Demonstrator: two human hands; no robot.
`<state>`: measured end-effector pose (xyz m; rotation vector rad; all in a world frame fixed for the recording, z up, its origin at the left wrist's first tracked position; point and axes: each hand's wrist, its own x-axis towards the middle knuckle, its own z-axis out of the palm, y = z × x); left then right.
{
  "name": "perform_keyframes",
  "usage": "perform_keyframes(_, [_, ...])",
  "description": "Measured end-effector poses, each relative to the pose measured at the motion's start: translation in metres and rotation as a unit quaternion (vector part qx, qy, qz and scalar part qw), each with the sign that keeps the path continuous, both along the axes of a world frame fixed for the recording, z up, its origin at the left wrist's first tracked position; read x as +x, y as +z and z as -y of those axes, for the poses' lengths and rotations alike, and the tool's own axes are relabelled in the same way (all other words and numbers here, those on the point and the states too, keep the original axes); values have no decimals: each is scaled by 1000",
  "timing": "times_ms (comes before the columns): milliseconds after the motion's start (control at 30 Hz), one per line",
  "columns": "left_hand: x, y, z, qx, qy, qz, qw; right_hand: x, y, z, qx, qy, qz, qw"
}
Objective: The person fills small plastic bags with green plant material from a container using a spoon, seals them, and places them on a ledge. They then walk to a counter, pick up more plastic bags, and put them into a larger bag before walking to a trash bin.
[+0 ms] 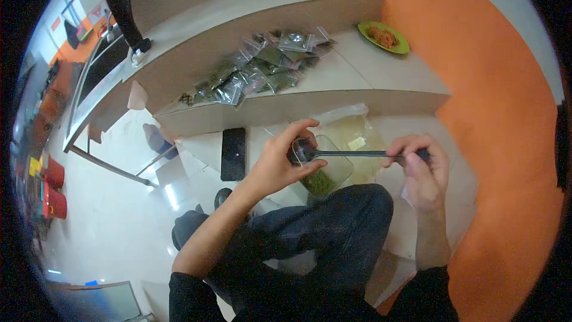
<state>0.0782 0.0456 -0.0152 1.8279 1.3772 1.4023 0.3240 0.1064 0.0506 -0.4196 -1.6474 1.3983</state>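
My left hand (280,158) curls its thumb and fingers around a small clear bag or cup (301,151), whose exact shape is hard to make out. The long dark handle of a spoon (351,153) runs from there to my right hand (422,164), which grips its far end. The spoon's bowl lies at the opening between my left fingers. Below both hands is a clear container (322,183) with green flakes inside. Behind it lies a large transparent plastic bag (372,170) with a small pale label.
Many small zip bags of green flakes (271,55) are heaped on the step above. A green plate (400,46) with brown food sits at its right. A black phone (233,154) lies left of my left hand. An orange wall (506,143) rises at the right.
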Motion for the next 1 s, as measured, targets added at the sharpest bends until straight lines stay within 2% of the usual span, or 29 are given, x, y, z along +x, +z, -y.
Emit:
perform_keyframes(233, [-6,-3,3,-30,-1,91,995,17,3,3,-13,-73,-89,993])
perform_keyframes(333, [-17,-13,-1,-14,-24,160,987,26,4,0,-30,-127,-92,987])
perform_keyframes(367, [-20,-14,-2,-14,-33,220,975,26,1,-2,-40,-147,-85,985])
perform_keyframes(433, [-24,-6,-1,-12,-53,331,942,13,-13,2,-21,-156,51,986])
perform_keyframes(467, [-28,1,2,-16,-79,341,936,5,-21,3,-10,-161,116,980])
perform_keyframes(567, [-35,12,7,-9,-137,464,875,-21,-42,4,11,-137,220,966])
perform_keyframes(600, [-36,15,10,-7,-122,462,878,-28,-37,7,109,-186,242,946])
perform_keyframes(667, [-40,19,15,3,-145,478,866,-43,-23,15,298,-278,276,871])
perform_keyframes(767, [-40,28,23,9,-166,498,851,-73,-22,31,277,-219,210,912])
perform_keyframes(833, [-39,35,30,6,-175,500,848,-107,-20,53,89,-33,196,976])
perform_keyframes(933, [-48,42,42,14,-184,484,855,-133,-34,60,-53,117,227,965])
perform_keyframes(1000, [-59,41,51,30,-191,482,855,-145,-30,61,-44,97,223,969])
